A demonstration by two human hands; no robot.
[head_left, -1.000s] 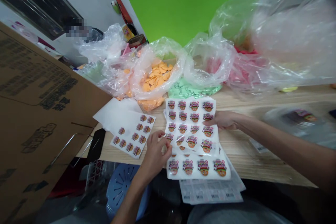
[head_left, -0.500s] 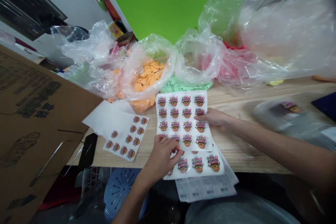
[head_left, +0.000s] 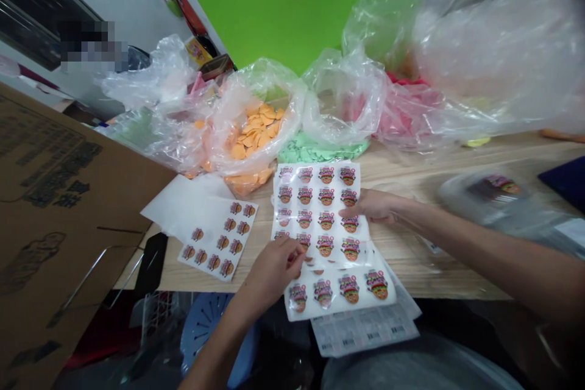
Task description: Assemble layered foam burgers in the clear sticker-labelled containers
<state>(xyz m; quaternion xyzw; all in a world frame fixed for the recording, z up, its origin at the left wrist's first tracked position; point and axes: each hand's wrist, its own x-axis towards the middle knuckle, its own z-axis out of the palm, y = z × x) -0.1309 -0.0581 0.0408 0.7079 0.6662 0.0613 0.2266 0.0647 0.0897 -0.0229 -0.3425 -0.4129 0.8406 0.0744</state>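
A white sheet of round-burger cartoon stickers (head_left: 326,208) lies uppermost on a stack at the table's front edge. My right hand (head_left: 372,206) grips its right edge, thumb on top and the other fingers underneath. At the lower left corner my left hand (head_left: 276,268) is closed, thumb and forefinger pinched against the bottom row; whether they hold one sticker or the sheet itself is hidden. Beneath lies a second sticker sheet (head_left: 338,311) with larger stickers in its visible row. Lower still, printed barcode sheets (head_left: 365,335) hang over the edge.
Partly used sticker sheets (head_left: 219,237) lie to the left, beside a cardboard box (head_left: 82,225). Behind stand plastic bags with orange pieces (head_left: 258,128), green pieces (head_left: 320,149) and pink pieces (head_left: 406,113). A clear bagged package (head_left: 489,195) is at right; a blue stool (head_left: 205,329) stands below.
My left hand has drawn slightly left, its thumb and forefinger now closed together. The top sheet's lower edge has shifted a little downward. My right hand keeps its grip.
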